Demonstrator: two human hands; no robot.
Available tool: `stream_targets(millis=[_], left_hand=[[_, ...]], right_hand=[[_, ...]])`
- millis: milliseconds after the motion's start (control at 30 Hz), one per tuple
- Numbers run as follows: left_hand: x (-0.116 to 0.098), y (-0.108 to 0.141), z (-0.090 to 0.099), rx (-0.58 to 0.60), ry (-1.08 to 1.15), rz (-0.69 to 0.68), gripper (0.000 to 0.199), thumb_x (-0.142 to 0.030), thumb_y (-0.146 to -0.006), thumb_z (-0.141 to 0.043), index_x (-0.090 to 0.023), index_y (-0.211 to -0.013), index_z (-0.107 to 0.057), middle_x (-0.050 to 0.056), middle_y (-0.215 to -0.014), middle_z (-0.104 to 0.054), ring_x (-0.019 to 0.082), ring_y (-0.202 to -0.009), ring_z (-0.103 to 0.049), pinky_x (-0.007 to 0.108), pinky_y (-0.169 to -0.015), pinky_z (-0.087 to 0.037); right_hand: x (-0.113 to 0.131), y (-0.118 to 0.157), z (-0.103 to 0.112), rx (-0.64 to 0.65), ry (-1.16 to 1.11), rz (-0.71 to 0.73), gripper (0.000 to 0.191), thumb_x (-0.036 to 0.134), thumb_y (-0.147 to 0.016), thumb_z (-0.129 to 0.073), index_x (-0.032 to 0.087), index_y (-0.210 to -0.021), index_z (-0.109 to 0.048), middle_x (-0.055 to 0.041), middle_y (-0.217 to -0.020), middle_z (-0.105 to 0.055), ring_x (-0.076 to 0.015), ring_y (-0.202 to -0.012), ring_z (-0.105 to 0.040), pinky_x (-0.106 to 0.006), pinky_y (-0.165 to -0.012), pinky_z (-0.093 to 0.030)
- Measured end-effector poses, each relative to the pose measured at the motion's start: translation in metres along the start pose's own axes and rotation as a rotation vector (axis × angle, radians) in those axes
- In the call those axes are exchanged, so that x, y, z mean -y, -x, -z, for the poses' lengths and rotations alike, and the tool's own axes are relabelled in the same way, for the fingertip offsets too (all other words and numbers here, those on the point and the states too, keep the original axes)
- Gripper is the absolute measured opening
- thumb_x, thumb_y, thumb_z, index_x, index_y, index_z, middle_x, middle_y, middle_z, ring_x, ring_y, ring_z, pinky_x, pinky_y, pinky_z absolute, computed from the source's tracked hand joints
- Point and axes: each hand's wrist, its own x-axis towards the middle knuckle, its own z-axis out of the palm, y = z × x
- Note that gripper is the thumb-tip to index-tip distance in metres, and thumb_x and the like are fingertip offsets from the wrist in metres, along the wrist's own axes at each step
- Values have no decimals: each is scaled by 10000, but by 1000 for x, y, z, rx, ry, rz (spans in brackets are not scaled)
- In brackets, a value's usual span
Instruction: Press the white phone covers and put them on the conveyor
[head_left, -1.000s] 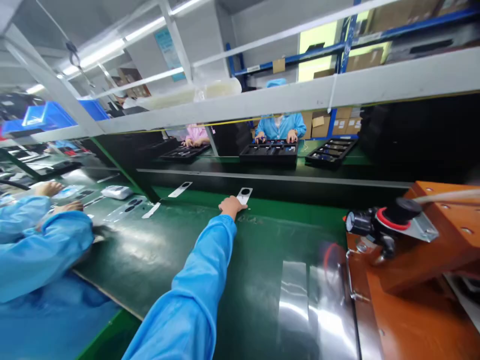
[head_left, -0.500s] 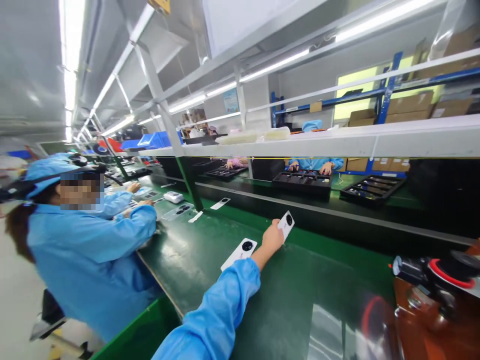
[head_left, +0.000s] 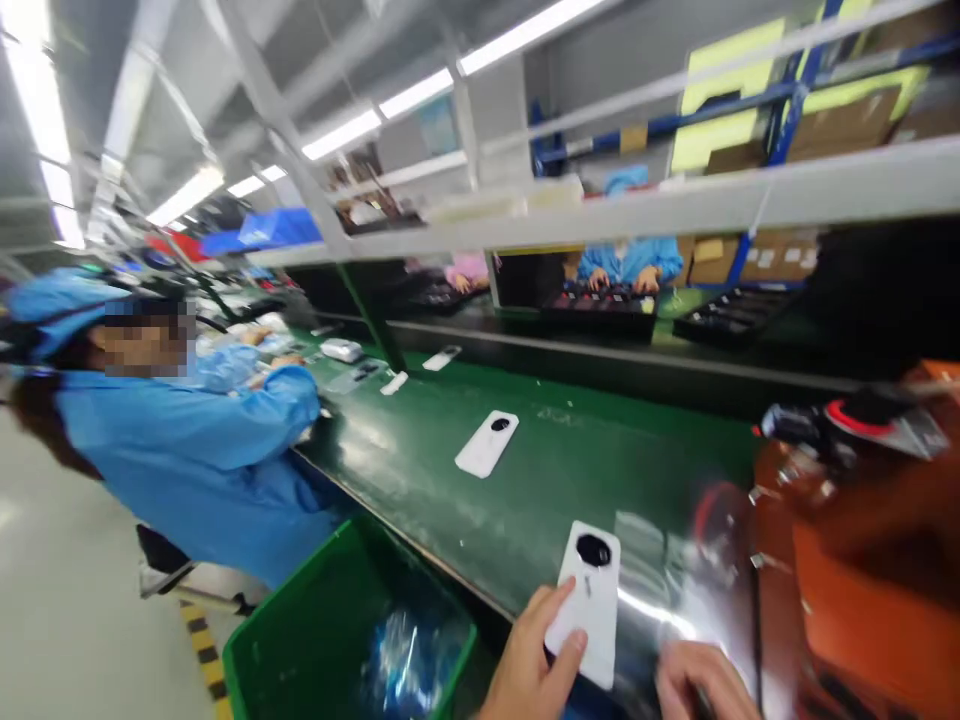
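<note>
A white phone back panel [head_left: 592, 610] with a round black camera ring lies near the front edge of the green table [head_left: 420, 470]. My left hand [head_left: 532, 655] holds its left side, thumb and fingertip on the white face. To the right of the panel is my right hand [head_left: 701, 680], its fingers curled and blurred at the bottom edge; whether anything is in them is hidden. Another white panel [head_left: 484, 450] with a black ring lies on the table farther up and left. A third white panel [head_left: 442, 358] is near the green post.
A green bin [head_left: 300, 640] with clear plastic stands below the table edge. On the left sits a person in blue [head_left: 202, 430]. An orange machine [head_left: 870, 570] is at the right. Black trays [head_left: 731, 315] lie beyond the divider.
My left hand has come back from the far side of the table to the front edge with the panel. My right hand has come into view. The view has tilted down.
</note>
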Motion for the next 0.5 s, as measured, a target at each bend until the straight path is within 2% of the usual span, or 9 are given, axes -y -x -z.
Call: stream_targets(millis=[67, 133, 200, 233, 300, 367, 433, 500], left_hand=[[-16, 10, 2, 116, -73, -6, 697, -448, -948, -590, -304, -1601, -395, 124, -1457, -595, 313, -1326, -601, 473, -1134, -507], [-26, 13, 6, 215, -175, -29, 805, -446, -947, -598, -285, -1653, -247, 138, -1408, -615, 311, -1256, -639, 470, -1064, -549], [-29, 13, 11, 276, -271, -69, 888, -471, -947, -603, -258, -1672, -137, 135, -1303, -659, 298, -1117, -692, 443, -948, -594], [-28, 13, 14, 282, -312, -90, 925, -497, -942, -611, -238, -1674, -108, 134, -1255, -674, 292, -1060, -703, 428, -899, -602], [-23, 12, 22, 246, -398, -148, 949, -562, -922, -624, -207, -1665, -153, 135, -1170, -688, 293, -997, -699, 422, -846, -595], [-14, 9, 30, 183, -473, -262, 897, -631, -892, -628, -205, -1619, -320, 148, -1148, -688, 318, -1035, -679, 459, -891, -567], [-5, 3, 37, 171, -540, -407, 862, -710, -854, -625, -233, -1553, -458, 179, -1304, -655, 385, -1235, -606, 550, -1045, -477], [2, -2, 37, 225, -576, -509, 892, -767, -826, -617, -253, -1542, -483, 166, -1532, -531, 432, -1453, -428, 610, -1198, -301]], right_hand=[[-8, 11, 4, 167, 23, -174, 237, 591, -873, -695, 356, -848, -700, -32, -746, -659, -249, -641, -658, -369, -467, -538], [-17, 14, 0, 306, -37, -421, 332, 565, -913, -622, 258, -796, -674, -19, -681, -619, -200, -595, -605, -340, -522, -533], [-27, 10, -8, 341, -112, -623, 349, 546, -917, -602, 220, -803, -657, -16, -699, -622, -177, -633, -585, -313, -587, -510], [-31, 7, -12, 332, -133, -678, 339, 537, -906, -614, 213, -813, -655, -16, -721, -631, -173, -659, -583, -306, -613, -498], [-38, -1, -19, 324, -136, -724, 314, 517, -885, -637, 209, -834, -661, -17, -762, -645, -173, -701, -581, -304, -651, -477], [-43, -9, -23, 359, -93, -703, 295, 498, -878, -639, 210, -829, -674, -22, -792, -652, -177, -725, -578, -312, -672, -462], [-47, -15, -24, 427, -24, -630, 267, 463, -877, -636, 214, -796, -687, -41, -867, -666, -192, -792, -590, -331, -721, -467], [-51, -20, -26, 477, 40, -543, 236, 420, -876, -632, 219, -768, -694, -60, -962, -670, -215, -896, -605, -364, -811, -477]])
